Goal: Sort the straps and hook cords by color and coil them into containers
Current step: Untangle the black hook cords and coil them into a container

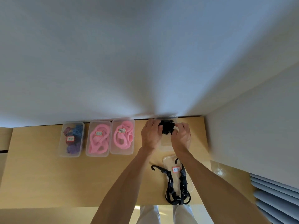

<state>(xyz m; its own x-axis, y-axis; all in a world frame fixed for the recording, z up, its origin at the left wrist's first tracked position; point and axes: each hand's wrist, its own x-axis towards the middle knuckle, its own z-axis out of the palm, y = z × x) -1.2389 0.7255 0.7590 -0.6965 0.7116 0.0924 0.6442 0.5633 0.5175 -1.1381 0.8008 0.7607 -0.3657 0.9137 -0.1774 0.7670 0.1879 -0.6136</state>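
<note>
Nearest, a black hook cord [177,183] lies across a clear lid [168,160]. Farther off, both forearms reach over an open container [165,145]; left hand [151,135] and right hand [182,136] apparently pinch a black coiled bundle [166,127] between them.

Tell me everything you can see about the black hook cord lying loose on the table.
The black hook cord is a dark elastic strap bent into a loose U, with knots or adjusters along both runs and a curved black hook at each far end. It lies flat on the wooden table. Its right run and hook cross a clear labelled lid; the bend reaches the table's near edge. Neither hand touches it.
</note>
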